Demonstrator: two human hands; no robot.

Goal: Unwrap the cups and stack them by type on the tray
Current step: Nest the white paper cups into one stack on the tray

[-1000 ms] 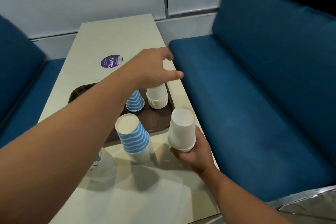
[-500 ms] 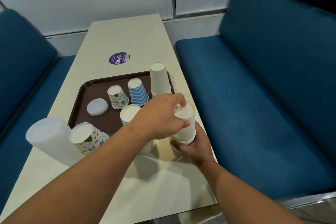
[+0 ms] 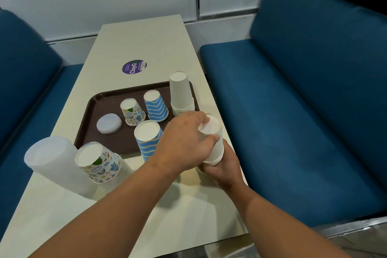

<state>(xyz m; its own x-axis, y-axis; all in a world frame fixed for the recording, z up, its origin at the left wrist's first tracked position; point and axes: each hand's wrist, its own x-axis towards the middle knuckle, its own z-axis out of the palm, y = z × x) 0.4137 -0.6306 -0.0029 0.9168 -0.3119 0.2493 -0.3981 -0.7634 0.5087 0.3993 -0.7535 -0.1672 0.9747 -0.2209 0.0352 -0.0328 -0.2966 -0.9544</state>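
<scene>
**A:** What is held in each grip just now?

**B:** The base of the plain white stack [image 3: 212, 142] is wrapped by the right hand [image 3: 223, 168], fingers curled round its lower rim. The top of that same stack is pinched by the left hand [image 3: 186, 142], thumb on the near side and fingers over the far edge. Both grips are closed on it; nothing else is held.

**A:** How is this step best done?

**B:** It looks as though the topmost cup is to be peeled away. The base should be kept steady from below while only one cup is drawn straight up along the stack's axis. A squeeze that dents the paper wall is to be avoided, since nested cups may then bind and several may be lifted at once.

**A:** And where do the task's things lie from the grip?

**B:** The taller white stack [image 3: 181, 94] stands just beyond the grip, on the near-right corner of the tray [image 3: 94, 102]; that is judged to be the destination. A blue-striped stack [image 3: 147, 139] is just to the left of the grip, at the tray's edge. Farther left on the counter [image 3: 146, 37], a patterned stack [image 3: 100, 162] leans beside a frosted stack [image 3: 52, 159].
</scene>
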